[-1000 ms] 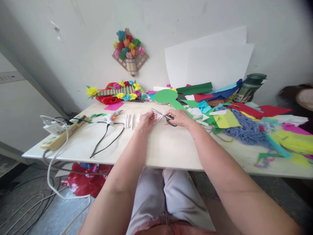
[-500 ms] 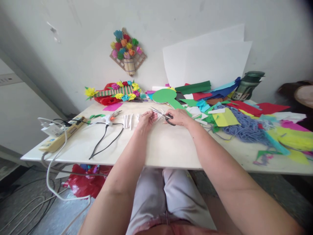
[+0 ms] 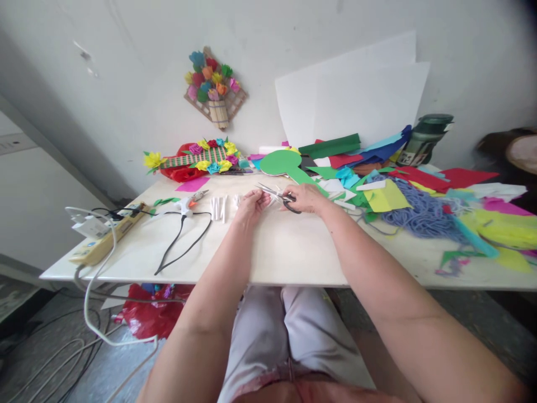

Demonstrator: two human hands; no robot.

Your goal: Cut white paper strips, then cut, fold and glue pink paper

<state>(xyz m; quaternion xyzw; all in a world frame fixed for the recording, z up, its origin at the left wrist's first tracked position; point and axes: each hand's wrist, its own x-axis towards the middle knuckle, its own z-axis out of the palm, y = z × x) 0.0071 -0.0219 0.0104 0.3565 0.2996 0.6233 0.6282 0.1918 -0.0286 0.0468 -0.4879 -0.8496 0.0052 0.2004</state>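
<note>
My right hand (image 3: 306,198) is closed through the dark handles of a pair of scissors (image 3: 290,206). The blades point left, towards my left hand (image 3: 253,205). The fingers of my left hand are pinched together by the blade tips, on a small thin white piece that is mostly hidden by the fingers. Short white rolled sticks (image 3: 218,209) lie side by side on the table to the left of my left hand. Beyond the hands lies a green paddle-shaped cutout (image 3: 282,163).
A hot glue gun (image 3: 185,206) with a black cord and a power strip (image 3: 100,240) lie left on the table (image 3: 300,252). Blue-grey yarn (image 3: 413,210), coloured paper and a dark green bottle (image 3: 427,140) are at the right. A flower-trimmed craft (image 3: 197,158) lies behind.
The view has shifted slightly, so things on the wall and table sit a little differently. Both hands and the scissors keep nearly the same position.
</note>
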